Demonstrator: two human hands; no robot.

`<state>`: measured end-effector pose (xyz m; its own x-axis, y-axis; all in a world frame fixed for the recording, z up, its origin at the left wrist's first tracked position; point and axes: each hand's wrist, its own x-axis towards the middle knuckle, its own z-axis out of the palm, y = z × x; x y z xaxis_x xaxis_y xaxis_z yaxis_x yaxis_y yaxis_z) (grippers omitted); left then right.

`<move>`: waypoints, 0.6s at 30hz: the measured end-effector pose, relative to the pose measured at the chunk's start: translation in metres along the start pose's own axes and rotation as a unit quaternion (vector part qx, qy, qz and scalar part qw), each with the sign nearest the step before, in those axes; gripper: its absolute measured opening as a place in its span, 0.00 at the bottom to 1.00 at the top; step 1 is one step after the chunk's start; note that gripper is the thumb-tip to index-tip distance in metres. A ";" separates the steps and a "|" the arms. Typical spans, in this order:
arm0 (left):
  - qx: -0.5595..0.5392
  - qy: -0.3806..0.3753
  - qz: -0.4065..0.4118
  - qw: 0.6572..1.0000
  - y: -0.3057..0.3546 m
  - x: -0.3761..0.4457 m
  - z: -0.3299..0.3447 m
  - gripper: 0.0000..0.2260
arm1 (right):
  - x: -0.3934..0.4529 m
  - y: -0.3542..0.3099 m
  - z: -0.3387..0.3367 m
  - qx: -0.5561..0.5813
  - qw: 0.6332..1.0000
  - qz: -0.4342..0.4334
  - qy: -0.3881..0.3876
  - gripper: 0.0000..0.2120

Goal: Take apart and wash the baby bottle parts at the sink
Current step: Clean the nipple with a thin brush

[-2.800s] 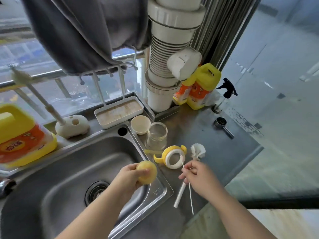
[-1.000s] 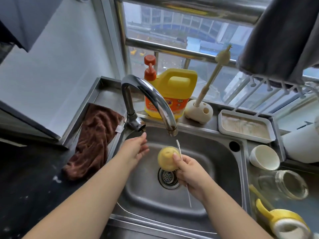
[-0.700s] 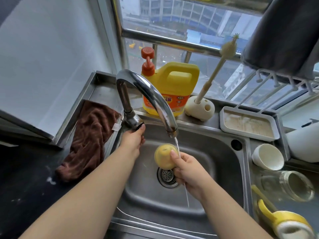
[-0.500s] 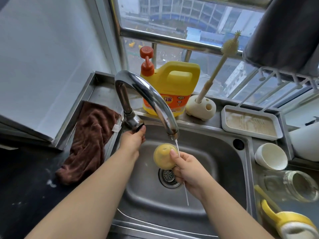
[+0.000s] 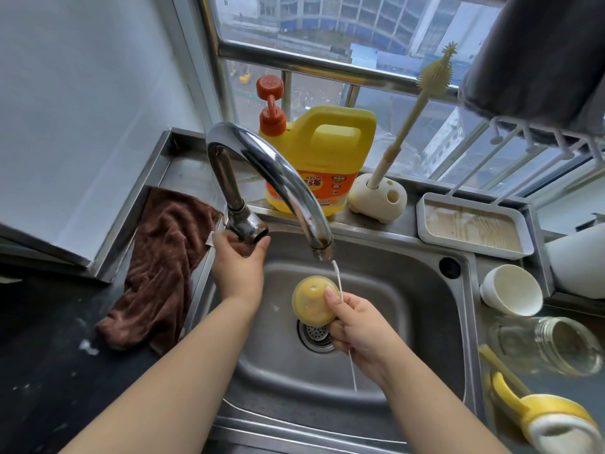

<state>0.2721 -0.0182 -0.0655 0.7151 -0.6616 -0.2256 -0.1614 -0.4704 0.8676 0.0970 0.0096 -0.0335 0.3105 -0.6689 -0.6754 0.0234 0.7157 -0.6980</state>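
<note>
My right hand (image 5: pixel 360 326) holds a yellow bottle cap (image 5: pixel 312 301) together with a thin white straw brush (image 5: pixel 339 283) over the drain of the steel sink (image 5: pixel 409 290), just below the tap spout (image 5: pixel 322 247). My left hand (image 5: pixel 237 260) grips the base of the tap (image 5: pixel 247 229). On the counter at the right lie the clear glass bottle body (image 5: pixel 550 344) on its side, the yellow handled collar (image 5: pixel 550 421) and a small white cup (image 5: pixel 509 290).
A yellow detergent jug (image 5: pixel 327 158) with an orange pump and a bottle brush in its cream holder (image 5: pixel 376 198) stand behind the sink. A white drying tray (image 5: pixel 471 227) sits at the back right. A brown cloth (image 5: pixel 160 263) hangs at the left.
The cap and thin brush went from the right counter edge to under the spout, both in my right hand. My left hand has reached the tap base and closed round it.
</note>
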 end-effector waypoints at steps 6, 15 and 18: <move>0.105 -0.145 0.105 0.978 0.003 0.006 -0.008 0.21 | 0.002 0.005 -0.004 -0.007 1.000 0.002 0.003 0.10; -0.041 -0.181 0.046 0.982 -0.004 0.018 0.002 0.17 | 0.001 0.011 -0.005 -0.015 1.000 0.016 0.008 0.10; -0.080 -0.175 0.032 0.981 -0.004 0.019 0.004 0.20 | 0.001 0.009 -0.005 -0.018 1.000 0.016 0.008 0.10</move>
<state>0.2834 -0.0316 -0.0750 0.4258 -0.8600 -0.2813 -0.0696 -0.3410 0.9375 0.0930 0.0147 -0.0417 0.2952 -0.6497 -0.7006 -0.0195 0.7290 -0.6843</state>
